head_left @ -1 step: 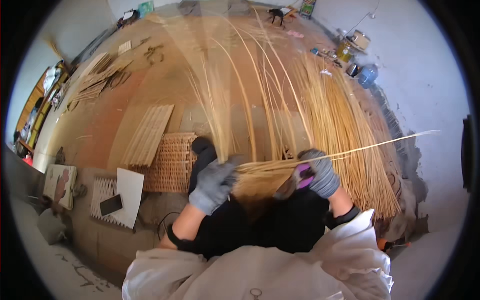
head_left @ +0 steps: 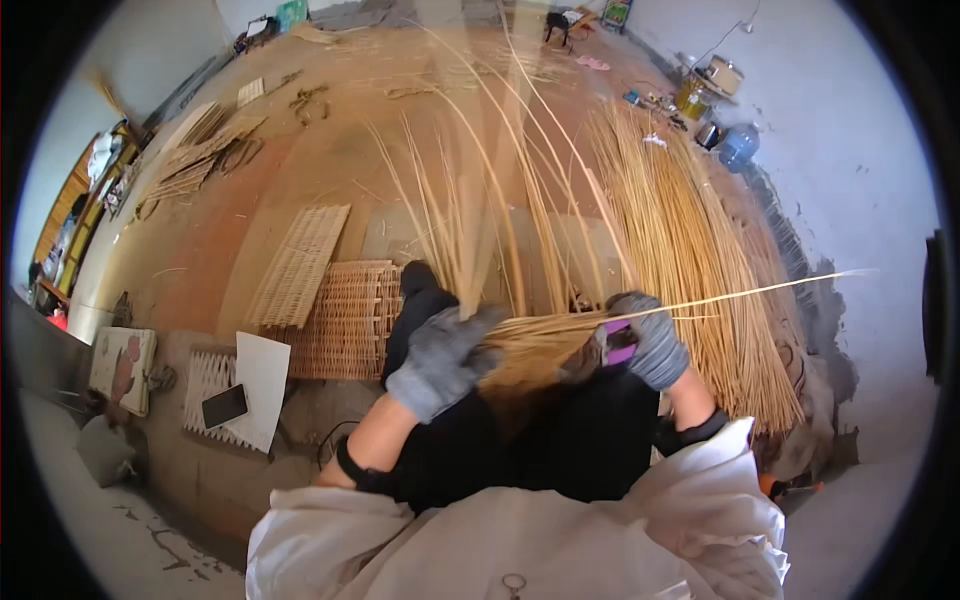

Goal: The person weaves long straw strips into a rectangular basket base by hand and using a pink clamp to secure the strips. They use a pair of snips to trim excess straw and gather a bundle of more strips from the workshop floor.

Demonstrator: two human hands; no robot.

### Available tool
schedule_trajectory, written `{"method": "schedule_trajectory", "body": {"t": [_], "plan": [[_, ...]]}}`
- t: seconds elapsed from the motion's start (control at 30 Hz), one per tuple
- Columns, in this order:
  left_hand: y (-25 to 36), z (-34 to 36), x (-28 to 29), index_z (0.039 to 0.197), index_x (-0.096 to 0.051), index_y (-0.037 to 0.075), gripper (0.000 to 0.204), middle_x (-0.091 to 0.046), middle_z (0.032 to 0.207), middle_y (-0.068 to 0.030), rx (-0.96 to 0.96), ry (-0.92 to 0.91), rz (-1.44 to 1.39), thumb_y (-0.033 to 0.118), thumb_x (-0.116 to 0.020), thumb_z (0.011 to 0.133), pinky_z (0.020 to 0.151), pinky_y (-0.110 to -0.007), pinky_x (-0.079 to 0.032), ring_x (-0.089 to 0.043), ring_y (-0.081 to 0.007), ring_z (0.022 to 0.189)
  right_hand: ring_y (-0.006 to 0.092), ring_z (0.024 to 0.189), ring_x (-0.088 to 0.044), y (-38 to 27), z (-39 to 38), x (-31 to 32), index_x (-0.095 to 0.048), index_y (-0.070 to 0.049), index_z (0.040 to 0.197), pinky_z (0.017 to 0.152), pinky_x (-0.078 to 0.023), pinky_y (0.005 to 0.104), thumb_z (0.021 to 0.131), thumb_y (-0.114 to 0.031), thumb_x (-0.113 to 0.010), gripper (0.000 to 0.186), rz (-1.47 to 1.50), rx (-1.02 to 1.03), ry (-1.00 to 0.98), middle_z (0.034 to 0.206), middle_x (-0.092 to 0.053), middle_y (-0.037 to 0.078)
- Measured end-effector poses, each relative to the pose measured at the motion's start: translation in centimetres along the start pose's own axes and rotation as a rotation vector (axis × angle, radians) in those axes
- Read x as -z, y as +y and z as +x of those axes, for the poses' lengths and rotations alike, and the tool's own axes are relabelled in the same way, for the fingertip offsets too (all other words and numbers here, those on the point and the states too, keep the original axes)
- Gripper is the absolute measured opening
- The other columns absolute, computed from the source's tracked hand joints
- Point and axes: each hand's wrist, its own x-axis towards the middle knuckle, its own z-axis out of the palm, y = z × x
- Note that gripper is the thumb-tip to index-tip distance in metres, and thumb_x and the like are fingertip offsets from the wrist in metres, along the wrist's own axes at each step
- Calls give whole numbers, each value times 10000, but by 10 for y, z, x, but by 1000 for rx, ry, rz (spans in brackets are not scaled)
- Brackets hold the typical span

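A partly woven wicker piece rests over my lap between my black-clad legs, with long upright rods fanning away from its far edge. My left hand, in a grey knitted glove, is closed at the left end of that edge on a pale wicker rod that is smeared by motion. My right hand, gloved too, is closed on the right end of the woven edge, where a long thin rod sticks out to the right. A purple thing under my right hand is mostly hidden.
A thick bundle of loose rods lies to the right. Woven panels lie to the left, near a phone and white sheet on a slatted stool. A water jug stands by the right wall.
The blurred rods at my left hand have swung from leaning left to leaning right. My left hand has moved slightly right; my right hand stays at the right end.
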Motion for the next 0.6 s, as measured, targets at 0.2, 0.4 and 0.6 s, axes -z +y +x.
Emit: {"method": "schedule_trajectory", "body": {"t": [0.2, 0.4, 0.6], "plan": [[21, 61, -5, 1032, -565, 90, 308, -584, 958, -108, -45, -477, 252, 250, -587, 770, 765, -356, -448, -558, -281, 887, 375, 939, -478, -69, -30, 25, -523, 8, 870, 809, -402, 434, 519, -343, -745, 544, -206, -220, -59, 1002, -482, 221], [8, 65, 49, 925, -600, 13, 227, -620, 764, -68, 395, -246, -663, 207, -512, 849, 630, -249, -467, -580, -134, 683, 345, 891, -506, -103, -21, 40, -515, 4, 847, 754, -433, 403, 535, -382, -739, 545, -579, -217, 96, 971, -502, 225], [24, 64, 60, 954, -596, -6, 196, -616, 797, -58, 489, -216, -735, 138, -516, 848, 605, -236, -465, -560, -108, 649, 317, 789, -543, -114, 6, 23, -533, -57, 1022, 659, -455, 391, 535, -336, -746, 600, -337, -492, -145, 868, -543, 153]]}}
